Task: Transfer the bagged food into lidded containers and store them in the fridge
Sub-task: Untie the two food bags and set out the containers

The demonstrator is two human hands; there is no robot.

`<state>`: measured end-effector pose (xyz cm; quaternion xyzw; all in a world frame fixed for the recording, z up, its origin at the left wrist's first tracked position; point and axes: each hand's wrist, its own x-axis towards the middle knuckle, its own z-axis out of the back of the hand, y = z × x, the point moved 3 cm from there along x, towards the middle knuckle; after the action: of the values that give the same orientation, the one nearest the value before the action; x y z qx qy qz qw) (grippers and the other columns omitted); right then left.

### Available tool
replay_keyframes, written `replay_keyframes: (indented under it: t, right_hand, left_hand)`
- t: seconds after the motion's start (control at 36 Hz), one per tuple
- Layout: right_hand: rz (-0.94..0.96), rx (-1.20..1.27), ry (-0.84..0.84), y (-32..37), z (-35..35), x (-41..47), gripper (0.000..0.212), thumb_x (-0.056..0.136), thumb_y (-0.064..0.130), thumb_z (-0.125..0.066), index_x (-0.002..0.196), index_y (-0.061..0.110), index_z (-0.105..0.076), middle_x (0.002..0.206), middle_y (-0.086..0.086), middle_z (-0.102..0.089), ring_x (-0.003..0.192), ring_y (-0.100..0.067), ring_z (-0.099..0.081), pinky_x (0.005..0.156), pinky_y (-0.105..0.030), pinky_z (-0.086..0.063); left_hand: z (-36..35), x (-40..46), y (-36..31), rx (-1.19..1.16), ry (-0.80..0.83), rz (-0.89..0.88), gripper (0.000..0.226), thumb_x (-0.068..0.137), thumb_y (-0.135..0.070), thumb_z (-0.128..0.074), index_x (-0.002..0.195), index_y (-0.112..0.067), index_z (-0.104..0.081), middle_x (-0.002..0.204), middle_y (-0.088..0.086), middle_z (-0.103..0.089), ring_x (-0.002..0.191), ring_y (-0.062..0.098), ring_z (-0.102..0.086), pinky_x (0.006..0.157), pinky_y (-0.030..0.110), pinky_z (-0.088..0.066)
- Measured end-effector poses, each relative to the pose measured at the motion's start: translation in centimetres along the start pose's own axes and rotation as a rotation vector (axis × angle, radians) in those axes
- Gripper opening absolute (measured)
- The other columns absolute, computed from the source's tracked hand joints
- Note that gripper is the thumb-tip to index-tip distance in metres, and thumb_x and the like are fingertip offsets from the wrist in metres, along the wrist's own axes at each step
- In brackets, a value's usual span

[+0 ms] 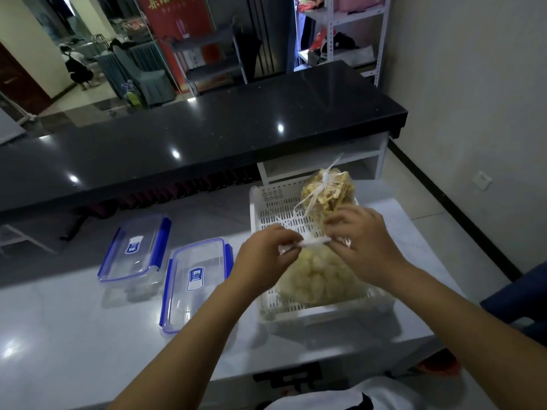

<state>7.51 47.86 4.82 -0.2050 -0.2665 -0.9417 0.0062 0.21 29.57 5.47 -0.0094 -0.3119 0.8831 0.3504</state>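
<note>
Clear plastic bag (319, 279) of pale round food lies in a white slotted basket (275, 208) on the right of a white table (88, 335). Both hands meet over the bag's twisted neck. The left hand (263, 255) pinches the white twist between curled fingers and thumb. The right hand (367, 241) pinches the same neck from the right, fingers bent over it. A second tied bag (328, 190) of yellow-brown pieces sits at the far end of the basket, just beyond the right hand. Left of the basket, two clear lidded containers (195, 279) with blue clips lie side by side, lids on, one nearer, the other (136, 247) farther left. A black counter (207, 128) runs across the far side of the table.
</note>
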Motion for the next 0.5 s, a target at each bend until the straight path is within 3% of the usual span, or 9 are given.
replay_keyframes:
  t: [0.08,0.17,0.31,0.36,0.42,0.47,0.5]
  right_hand:
    - [0.035,0.083,-0.113,0.5,2.1,0.5,0.009,0.085,0.020,-0.074,0.091,0.017,-0.079,0.109,-0.001,-0.071,0.118,-0.031,-0.055,0.096,-0.051,-0.037]
    - [0.033,0.114,-0.184,0.7,3.1,0.5,0.016,0.085,0.026,-0.068,0.093,0.019,-0.079,0.108,0.000,-0.070,0.117,-0.026,-0.054,0.096,-0.041,-0.032]
    - [-0.144,0.039,0.021,-1.1,1.0,-1.5,0.010,0.087,0.026,-0.075,0.087,0.017,-0.080,0.113,-0.001,-0.068,0.122,-0.028,-0.051,0.103,-0.043,-0.028]
    - [-0.200,0.112,0.040,-1.6,0.2,-2.6,0.008,0.085,0.022,-0.076,0.087,0.015,-0.080,0.110,0.001,-0.069,0.118,-0.027,-0.054,0.103,-0.047,-0.034]
    - [-0.213,0.225,-0.017,-1.0,0.2,-3.2,0.004,0.084,0.017,-0.078,0.086,0.014,-0.079,0.106,0.005,-0.067,0.112,-0.021,-0.055,0.100,-0.046,-0.040]
    - [-0.192,0.302,-0.071,0.0,0.6,-2.9,0.002,0.083,0.015,-0.078,0.083,0.015,-0.076,0.106,0.008,-0.065,0.109,-0.015,-0.054,0.098,-0.037,-0.044]
    - [-0.179,0.318,-0.084,0.6,1.0,-2.5,0.005,0.083,0.015,-0.079,0.081,0.016,-0.075,0.107,0.009,-0.064,0.109,-0.013,-0.053,0.097,-0.032,-0.043]
  left_hand:
    - [1.6,-0.1,-1.2,-0.108,-0.149,-0.049,0.012,0.088,-0.017,-0.075,0.099,-0.021,-0.078,0.086,-0.019,-0.062,0.081,0.003,-0.063,0.072,0.024,-0.051]
    - [2.2,-0.5,-2.2,-0.132,-0.247,-0.084,0.014,0.085,-0.024,-0.069,0.096,-0.025,-0.076,0.086,-0.018,-0.062,0.083,0.004,-0.062,0.070,0.017,-0.049]
    - [-0.2,-1.5,-0.7,-0.076,-0.118,0.098,0.014,0.084,-0.010,-0.070,0.093,-0.020,-0.074,0.083,-0.014,-0.060,0.079,0.006,-0.061,0.077,0.041,-0.056]
    - [-1.1,-2.5,0.0,-0.097,-0.145,0.132,0.016,0.083,-0.009,-0.069,0.093,-0.020,-0.074,0.083,-0.012,-0.061,0.079,0.008,-0.062,0.078,0.042,-0.055]
    - [-1.3,-3.3,-0.3,-0.110,-0.208,0.124,0.014,0.081,-0.019,-0.064,0.093,-0.024,-0.071,0.083,-0.013,-0.062,0.080,0.006,-0.061,0.075,0.029,-0.054]
    - [-1.1,-3.5,-1.3,-0.124,-0.260,0.098,0.020,0.079,-0.030,-0.056,0.093,-0.025,-0.070,0.082,-0.017,-0.061,0.081,0.003,-0.059,0.072,0.011,-0.045]
    - [-0.8,-3.4,-1.9,-0.127,-0.282,0.078,0.022,0.079,-0.032,-0.055,0.093,-0.024,-0.071,0.082,-0.017,-0.061,0.081,0.003,-0.059,0.071,0.010,-0.044]
